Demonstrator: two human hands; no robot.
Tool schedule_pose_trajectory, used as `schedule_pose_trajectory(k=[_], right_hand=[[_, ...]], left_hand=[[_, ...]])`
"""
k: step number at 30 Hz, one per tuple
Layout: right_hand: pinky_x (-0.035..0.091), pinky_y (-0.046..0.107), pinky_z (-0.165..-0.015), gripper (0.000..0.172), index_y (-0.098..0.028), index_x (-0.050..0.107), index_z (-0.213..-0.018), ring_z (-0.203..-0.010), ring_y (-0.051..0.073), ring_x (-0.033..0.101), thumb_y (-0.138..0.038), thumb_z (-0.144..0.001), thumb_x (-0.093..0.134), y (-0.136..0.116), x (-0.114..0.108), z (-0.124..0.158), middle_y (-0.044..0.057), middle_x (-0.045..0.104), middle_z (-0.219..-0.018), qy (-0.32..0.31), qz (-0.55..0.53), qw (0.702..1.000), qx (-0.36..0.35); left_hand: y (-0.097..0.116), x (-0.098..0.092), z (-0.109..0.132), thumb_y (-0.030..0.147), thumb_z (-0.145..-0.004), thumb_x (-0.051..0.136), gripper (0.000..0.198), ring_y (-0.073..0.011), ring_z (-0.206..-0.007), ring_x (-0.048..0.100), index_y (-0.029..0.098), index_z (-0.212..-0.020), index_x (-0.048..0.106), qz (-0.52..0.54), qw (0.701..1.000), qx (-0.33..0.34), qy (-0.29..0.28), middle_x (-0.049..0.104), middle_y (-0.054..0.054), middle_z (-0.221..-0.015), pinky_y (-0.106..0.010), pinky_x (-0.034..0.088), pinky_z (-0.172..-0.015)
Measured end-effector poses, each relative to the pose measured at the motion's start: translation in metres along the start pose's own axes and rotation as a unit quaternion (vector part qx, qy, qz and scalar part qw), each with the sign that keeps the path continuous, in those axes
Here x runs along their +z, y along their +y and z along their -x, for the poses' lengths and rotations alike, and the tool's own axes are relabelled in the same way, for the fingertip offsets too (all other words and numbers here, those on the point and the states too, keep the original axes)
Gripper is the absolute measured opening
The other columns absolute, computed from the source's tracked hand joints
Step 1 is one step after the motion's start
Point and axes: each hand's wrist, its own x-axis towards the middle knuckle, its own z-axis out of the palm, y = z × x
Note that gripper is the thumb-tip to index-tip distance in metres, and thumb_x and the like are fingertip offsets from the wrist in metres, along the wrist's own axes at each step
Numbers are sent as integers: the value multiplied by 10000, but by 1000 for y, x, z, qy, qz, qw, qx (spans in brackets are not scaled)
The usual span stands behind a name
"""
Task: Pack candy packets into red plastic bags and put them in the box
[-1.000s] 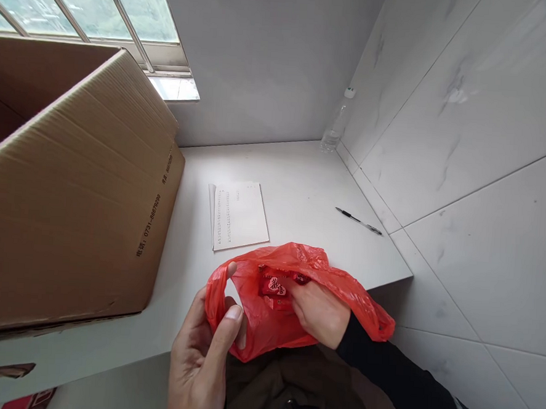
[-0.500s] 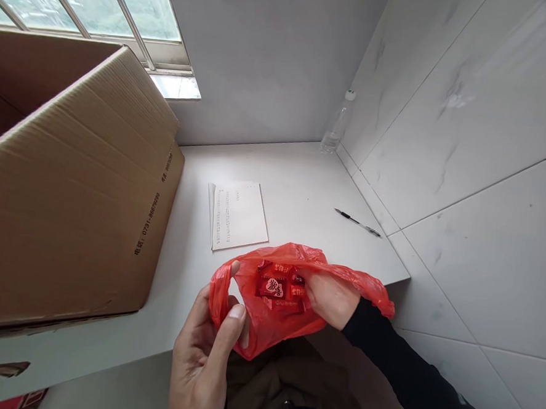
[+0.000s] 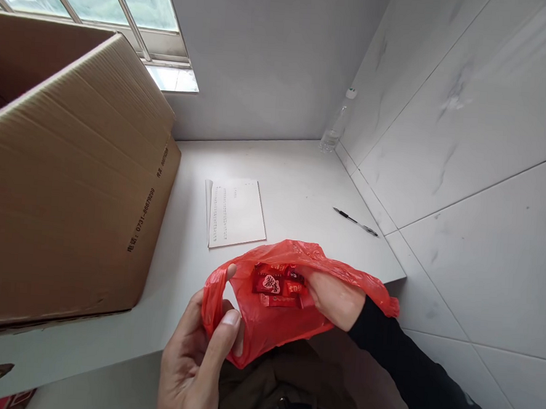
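A thin red plastic bag (image 3: 274, 334) is held with its mouth spread, over the front edge of the table. My left hand (image 3: 204, 348) grips its left side by the handle loop, thumb and fingers closed on the plastic. Inside lie several red wrapped candies (image 3: 270, 284), one with a pale patch and dark characters. My right hand (image 3: 336, 298) reaches into the bag from the right, beside the candies. Its fingers are hidden by the bag and wrappers, so what they hold does not show.
A large open cardboard box (image 3: 80, 186) stands on the left of the white table (image 3: 293, 175). Behind the bag lies a printed paper pad (image 3: 238, 215). A black pen (image 3: 355, 222) rests at the right, and a clear bottle (image 3: 334, 125) stands in the back corner by the tiled wall.
The left hand and the left side of the bag have shifted slightly left and down. The right wrist has moved a little to the right, still inside the bag. The view has shifted slightly.
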Motion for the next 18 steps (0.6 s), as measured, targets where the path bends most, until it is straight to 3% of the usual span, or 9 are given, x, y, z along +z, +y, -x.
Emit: schedule_pose_trajectory(k=[3, 6, 14, 18], right_hand=[[416, 333, -686, 273, -232, 688, -985, -763, 213, 607, -103, -892, 465, -1, -1, 13, 52, 691, -888, -56, 89, 994, 2], [363, 338, -643, 209, -221, 677, -898, -769, 226, 593, -107, -868, 505, -2, 4, 15, 72, 678, -900, -60, 144, 988, -11], [363, 329, -649, 218, -197, 709, -940, -799, 230, 617, -108, -884, 517, -7, 7, 6, 87, 679, -912, -100, 165, 981, 2], [397, 332, -705, 304, -224, 721, -1044, -882, 253, 646, -75, -848, 542, -17, 19, 6, 81, 705, -937, -111, 120, 985, -60]], left_hand=[[1, 1, 0, 417, -856, 730, 208, -137, -634, 460, 270, -991, 673, -10, 1000, -7, -10, 525, 21, -692, -196, 465, -576], [2, 3, -1, 416, -866, 719, 236, -137, -643, 472, 275, -1050, 676, -10, 1000, -13, -10, 537, 21, -693, -194, 473, -596], [4, 2, -2, 407, -834, 746, 262, -127, -611, 411, 280, -1055, 688, 6, 1000, -23, 10, 501, 36, -681, -186, 473, -574], [4, 2, -3, 392, -824, 758, 244, -127, -620, 434, 277, -1029, 690, 9, 1000, -19, 7, 515, 36, -679, -175, 483, -584]])
